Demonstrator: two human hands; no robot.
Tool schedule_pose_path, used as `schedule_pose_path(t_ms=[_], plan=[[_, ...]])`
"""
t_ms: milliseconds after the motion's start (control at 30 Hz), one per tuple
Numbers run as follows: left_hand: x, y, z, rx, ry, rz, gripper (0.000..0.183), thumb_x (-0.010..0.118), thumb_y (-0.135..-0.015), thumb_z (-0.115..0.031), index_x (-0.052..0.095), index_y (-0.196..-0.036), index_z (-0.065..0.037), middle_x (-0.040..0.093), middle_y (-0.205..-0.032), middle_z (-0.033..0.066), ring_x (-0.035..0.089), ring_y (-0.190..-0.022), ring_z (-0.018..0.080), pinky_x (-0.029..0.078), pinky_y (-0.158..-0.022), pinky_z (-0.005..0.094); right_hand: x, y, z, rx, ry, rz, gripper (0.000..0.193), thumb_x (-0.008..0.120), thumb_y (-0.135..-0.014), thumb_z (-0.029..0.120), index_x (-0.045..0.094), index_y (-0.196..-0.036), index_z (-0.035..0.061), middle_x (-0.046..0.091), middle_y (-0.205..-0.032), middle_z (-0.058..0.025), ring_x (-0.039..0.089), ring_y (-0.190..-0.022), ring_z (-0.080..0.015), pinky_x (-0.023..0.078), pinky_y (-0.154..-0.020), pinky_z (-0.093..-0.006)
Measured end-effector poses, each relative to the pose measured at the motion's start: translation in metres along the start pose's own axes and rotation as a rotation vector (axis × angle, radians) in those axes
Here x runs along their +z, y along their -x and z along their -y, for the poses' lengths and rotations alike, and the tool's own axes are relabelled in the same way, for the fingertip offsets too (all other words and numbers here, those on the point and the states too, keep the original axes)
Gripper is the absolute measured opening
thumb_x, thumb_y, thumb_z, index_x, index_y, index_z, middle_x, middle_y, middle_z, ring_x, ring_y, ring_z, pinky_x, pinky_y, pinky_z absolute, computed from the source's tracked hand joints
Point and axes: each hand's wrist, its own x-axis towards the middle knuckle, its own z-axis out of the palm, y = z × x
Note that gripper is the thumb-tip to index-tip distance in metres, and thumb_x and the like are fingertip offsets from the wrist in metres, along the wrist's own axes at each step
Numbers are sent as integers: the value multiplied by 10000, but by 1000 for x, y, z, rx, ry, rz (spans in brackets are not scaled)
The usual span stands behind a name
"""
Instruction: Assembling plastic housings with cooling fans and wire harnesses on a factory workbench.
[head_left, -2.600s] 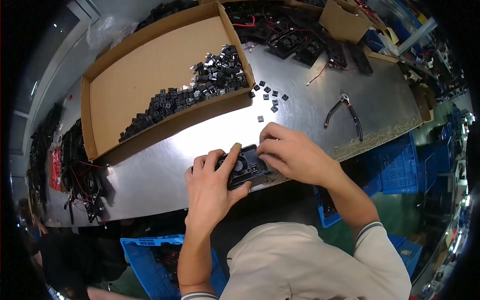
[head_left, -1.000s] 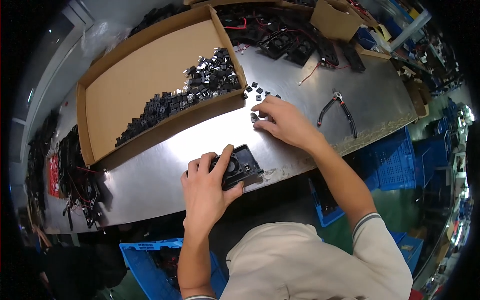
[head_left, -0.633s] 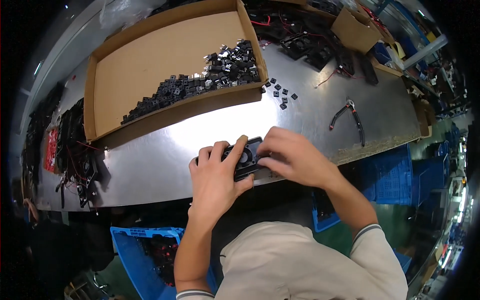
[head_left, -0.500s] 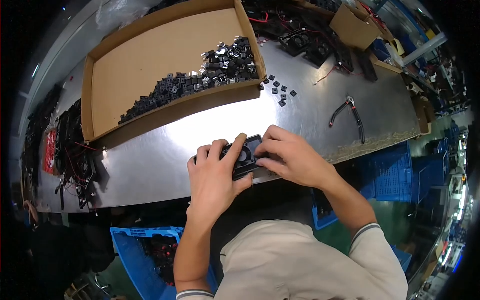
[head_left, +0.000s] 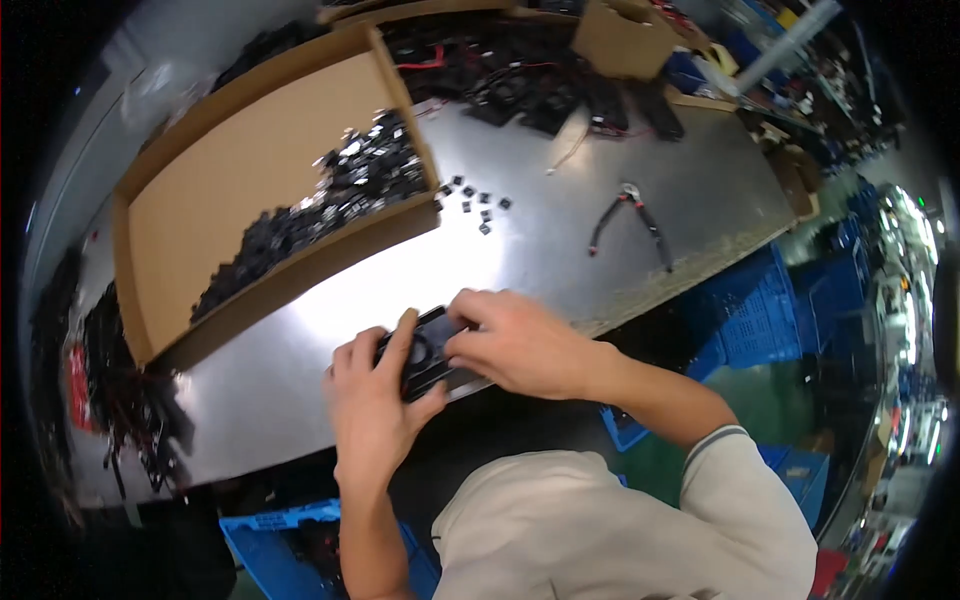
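Note:
A small black fan housing, rectangular with a round fan in it, is held near the front edge of the metal table. My left hand grips it from the left, index finger laid along its top and thumb at the near side. Over its right end, my right hand has thumb and fingers pinched together. Whatever sits between those fingertips is too hidden to name. Beyond both hands, a shallow cardboard tray contains a heap of small black parts with metal tabs.
Several loose black square pieces lie right of the tray. Pliers with dark handles rest farther right. Wired black fan units and an open carton stand at the back. Blue crates are below the table edge.
The whole view has tilted, so table and tray appear shifted left. Both hands stay on the fan housing, with the right hand still pinched at its right end.

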Motion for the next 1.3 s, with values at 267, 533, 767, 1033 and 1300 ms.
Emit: schedule_pose_path(t_ms=[267, 533, 767, 1033, 1300], plan=[[-1, -1, 0, 34, -38, -17, 771, 796, -651, -209, 567, -1387, -186, 577, -1154, 123, 530, -1068, 332, 416, -986, 453, -135, 92, -110, 501, 845, -10, 787, 479, -741, -140, 417, -1477, 130, 422, -1509, -179, 470, -1321, -377, 414, -1078, -427], [-3, 5, 6, -2, -78, -26, 767, 818, -655, -275, 575, -1380, -217, 572, -1171, 103, 525, -1085, 325, 421, -941, 471, -113, 96, -123, 130, 792, 364, 695, 507, -868, 21, 338, -1518, 200, 363, -1533, -133, 372, -1405, -317, 297, -1150, -512], [7, 8, -1, -33, -58, -51, 759, 810, -678, -320, 560, -1388, -226, 578, -1198, 114, 525, -1116, 330, 411, -954, 490, -100, 49, -90, 313, 5, 203, 786, 647, -695, 133, 403, -1434, 25, 497, -1274, -191, 526, -1172, -349, 418, -1050, -431], [-1, 1, -4, -3, -122, -12, 772, 810, -689, -241, 537, -1411, -213, 592, -1163, 111, 536, -1097, 332, 445, -956, 450, -38, -2, -18, 191, -1283, -486, 708, 504, -923, 441, 382, -1437, -32, 577, -1071, -140, 574, -878, -211, 466, -811, -328], [-7, 0, -10, -27, -79, 1, 772, 811, -684, -242, 542, -1407, -230, 591, -1153, 112, 547, -1085, 333, 446, -947, 453, -24, -35, 10, 245, -1486, -569, 1194, 301, -687, 975, 487, -1313, -24, 538, -833, -46, 421, -633, -123, 360, -587, -266]])
